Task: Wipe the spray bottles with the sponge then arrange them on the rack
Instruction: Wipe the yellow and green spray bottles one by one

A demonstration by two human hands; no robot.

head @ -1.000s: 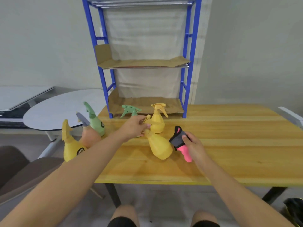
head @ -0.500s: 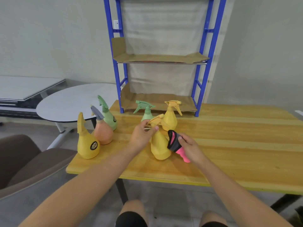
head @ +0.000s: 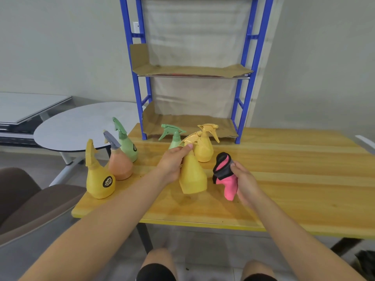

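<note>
A pale wall backs the scene, with a grey round table [head: 81,126] off to the left. In front of me is the wooden desk [head: 284,179], and at its far edge stands the blue rack [head: 240,110], its shelves lined with cardboard [head: 190,69]. None of the bottles is on the rack.

At the desk's left end I see three bottles close together: a yellow one [head: 99,179] nearest the corner, an orange one [head: 119,165] just behind it, a green one [head: 126,142] behind that. Near the rack's foot stand a second green bottle [head: 173,136] and another yellow bottle [head: 204,147].

My left hand [head: 172,163] has its fingers wrapped around the neck of a yellow bottle [head: 192,175], which is tilted and lifted off the desk. My right hand [head: 244,183] has its fingers squeezed around the pink and black sponge [head: 225,175], just beside that bottle; I cannot tell whether they touch.
</note>
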